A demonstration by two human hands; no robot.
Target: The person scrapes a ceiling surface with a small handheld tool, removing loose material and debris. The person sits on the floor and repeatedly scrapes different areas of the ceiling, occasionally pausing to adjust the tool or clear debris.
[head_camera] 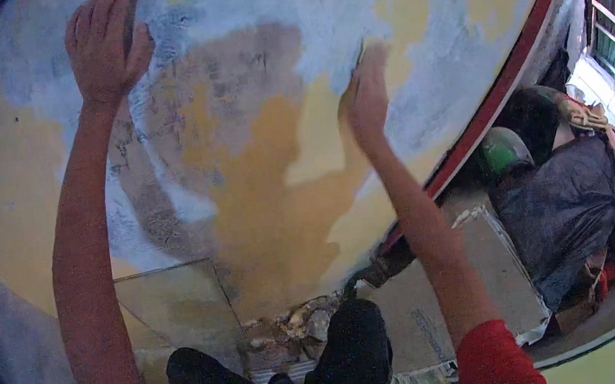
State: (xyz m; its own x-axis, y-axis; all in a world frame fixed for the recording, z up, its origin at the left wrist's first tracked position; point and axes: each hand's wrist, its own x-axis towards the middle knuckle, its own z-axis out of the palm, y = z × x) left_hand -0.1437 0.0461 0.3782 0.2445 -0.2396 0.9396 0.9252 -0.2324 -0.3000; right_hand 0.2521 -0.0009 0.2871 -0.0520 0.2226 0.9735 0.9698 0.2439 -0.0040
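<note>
A broad upright painted surface [255, 158] fills most of the view, with yellow paint and patches of pale bluish-white coating. My left hand [105, 52] lies against its upper left part, palm inward and fingers extended, holding nothing that I can see. Lower and to the right, my right hand [369, 89] is at the same surface, somewhat blurred. A thin flat piece [361, 52] shows along the edge of its fingers, perhaps sandpaper; most of it is hidden by the hand. Shadows of my head and arms fall across the patches between both hands.
A dark red trim strip [485, 114] edges the surface on the right. Flattened cardboard [485, 279], a black plastic bag [563, 209] and a green rounded object [502, 150] lie beyond. Below are a thin board [175, 299], crumbled debris [307, 318] and my dark-clothed knees [352, 345].
</note>
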